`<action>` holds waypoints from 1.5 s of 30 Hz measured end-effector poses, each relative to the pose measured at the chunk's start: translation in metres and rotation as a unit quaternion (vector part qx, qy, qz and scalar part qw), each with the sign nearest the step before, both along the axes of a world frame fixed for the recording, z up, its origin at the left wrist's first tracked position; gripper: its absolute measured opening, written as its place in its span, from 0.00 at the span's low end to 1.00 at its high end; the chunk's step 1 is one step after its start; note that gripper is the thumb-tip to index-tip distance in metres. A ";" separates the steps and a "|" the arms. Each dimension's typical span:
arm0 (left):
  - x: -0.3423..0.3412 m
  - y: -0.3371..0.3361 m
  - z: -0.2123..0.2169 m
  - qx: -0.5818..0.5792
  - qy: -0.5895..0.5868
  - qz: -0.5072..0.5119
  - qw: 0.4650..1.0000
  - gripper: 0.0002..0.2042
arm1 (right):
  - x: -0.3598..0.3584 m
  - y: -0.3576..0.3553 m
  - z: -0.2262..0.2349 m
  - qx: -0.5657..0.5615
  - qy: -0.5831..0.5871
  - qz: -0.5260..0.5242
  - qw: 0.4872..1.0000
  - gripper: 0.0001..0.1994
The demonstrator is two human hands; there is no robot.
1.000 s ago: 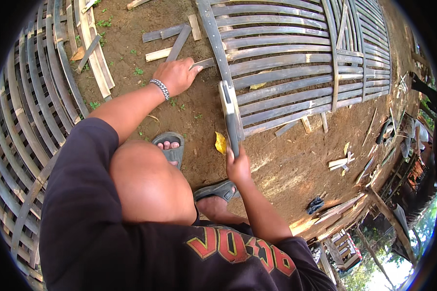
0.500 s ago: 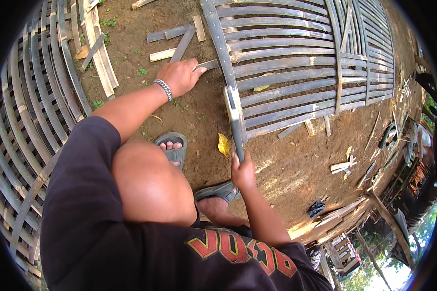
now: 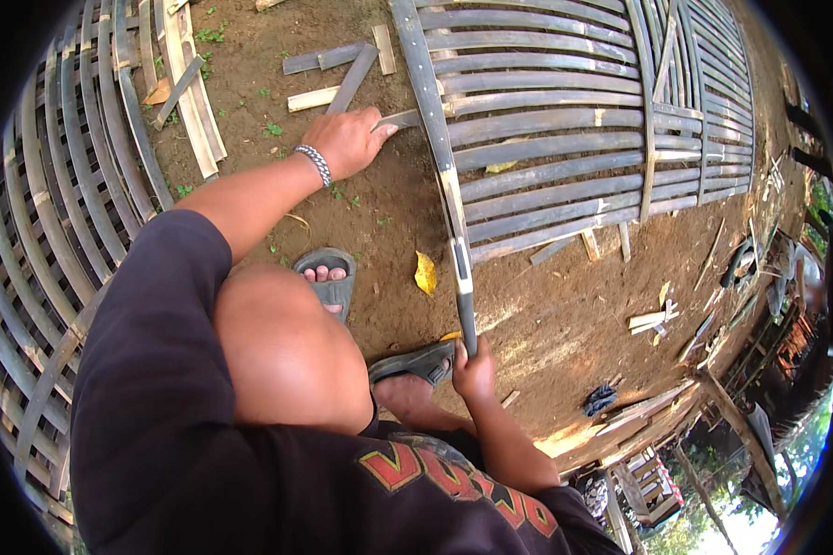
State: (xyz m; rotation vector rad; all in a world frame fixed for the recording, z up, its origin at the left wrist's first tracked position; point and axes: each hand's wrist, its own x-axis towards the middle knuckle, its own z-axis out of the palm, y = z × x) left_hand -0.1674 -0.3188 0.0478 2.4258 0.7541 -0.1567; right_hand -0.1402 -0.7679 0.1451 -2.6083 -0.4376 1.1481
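My left hand (image 3: 350, 143) is closed on the end of a short bamboo slat (image 3: 402, 119), which meets the edge batten (image 3: 420, 79) of a slatted bamboo panel (image 3: 546, 120). Small pale dots, like nail heads, run along that batten. Lower right, my right hand (image 3: 475, 370) is wrapped round the dark grip of what looks like a hammer (image 3: 466, 310). Its pale shaft lies in line with the batten's near end, pointing away from me. The hammer's head cannot be made out against the batten.
Loose bamboo offcuts (image 3: 350, 79) lie beyond my left hand. Another curved slatted panel (image 3: 83, 166) stands at left, beside long strips (image 3: 187, 92). My sandalled feet (image 3: 329, 277) are on the dirt below the batten, near a yellow leaf (image 3: 425, 274). More scraps (image 3: 652, 319) lie at right.
My right hand and the hammer have moved down toward me and slightly right. My left hand keeps its hold on the slat, almost unmoved.
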 end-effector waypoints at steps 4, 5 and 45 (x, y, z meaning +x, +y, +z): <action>0.000 -0.007 -0.012 -0.007 -0.037 -0.005 0.999 0.20 | 0.032 0.120 -0.030 0.008 -0.004 -0.002 1.000 0.20; 0.000 -0.007 -0.012 -0.004 -0.049 -0.007 0.999 0.20 | 0.037 0.132 -0.033 0.012 -0.001 0.002 1.000 0.20; -0.006 -0.001 -0.027 0.002 -0.082 -0.026 0.996 0.20 | 0.024 0.073 -0.020 -0.012 -0.010 0.011 1.000 0.21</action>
